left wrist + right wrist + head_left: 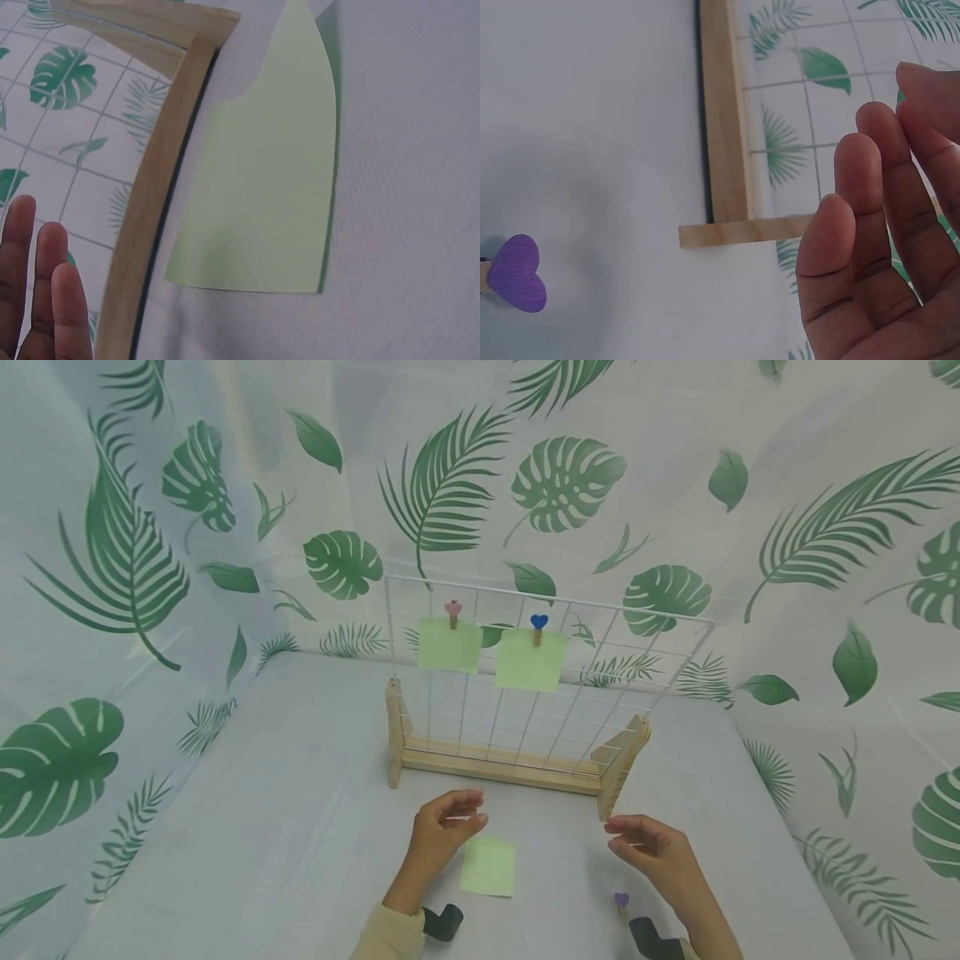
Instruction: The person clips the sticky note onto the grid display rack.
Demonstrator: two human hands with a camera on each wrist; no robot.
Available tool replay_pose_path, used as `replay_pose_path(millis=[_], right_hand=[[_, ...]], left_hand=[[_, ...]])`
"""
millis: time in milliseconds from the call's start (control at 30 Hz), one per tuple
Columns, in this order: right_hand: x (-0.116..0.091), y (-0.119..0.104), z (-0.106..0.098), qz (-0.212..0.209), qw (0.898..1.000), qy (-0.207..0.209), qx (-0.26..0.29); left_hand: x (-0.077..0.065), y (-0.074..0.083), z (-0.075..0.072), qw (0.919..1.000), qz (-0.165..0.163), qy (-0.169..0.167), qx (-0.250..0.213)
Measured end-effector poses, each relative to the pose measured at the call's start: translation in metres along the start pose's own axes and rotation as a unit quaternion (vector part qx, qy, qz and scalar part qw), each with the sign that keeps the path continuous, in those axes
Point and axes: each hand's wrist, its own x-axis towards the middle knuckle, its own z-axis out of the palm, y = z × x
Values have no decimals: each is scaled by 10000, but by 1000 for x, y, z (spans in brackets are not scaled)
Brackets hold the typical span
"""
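My left hand (pixel 442 831) hovers with loosely bent fingers just beyond a pale green paper note (pixel 487 868) that lies on the white table; nothing is in its grasp. In the left wrist view the note (pixel 262 180) looks slightly curled. Over on the right, my right hand (pixel 656 852) is held up near the rack's right foot, fingers relaxed and holding nothing. Below it a small clothespin with a purple heart (pixel 622 900) lies on the table; its heart (pixel 517 274) shows at the left of the right wrist view.
A white wire grid (pixel 585 718) stands in a wooden base (pixel 502 768). Two green notes hang on it, the left note (pixel 448 647) under a pink heart clothespin (pixel 453 612), the right note (pixel 530 662) under a blue heart clothespin (pixel 538 627). Leaf-patterned sheeting (pixel 465 410) surrounds the table.
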Motion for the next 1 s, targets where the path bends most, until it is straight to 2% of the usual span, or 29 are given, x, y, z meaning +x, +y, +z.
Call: replay_pose_path(millis=[300,667,1000], right_hand=[[-4,8,-1,146,9999,-28,-40],[-11,19,-3,589,9980,-165,-137],[-15,28,-3,863,9957,-222,-273]], left_hand=[[-1,-8,1,9993,25,136,336],[-5,-11,2,9976,-290,157,612],[-7,-16,2,9952,-386,101,898]])
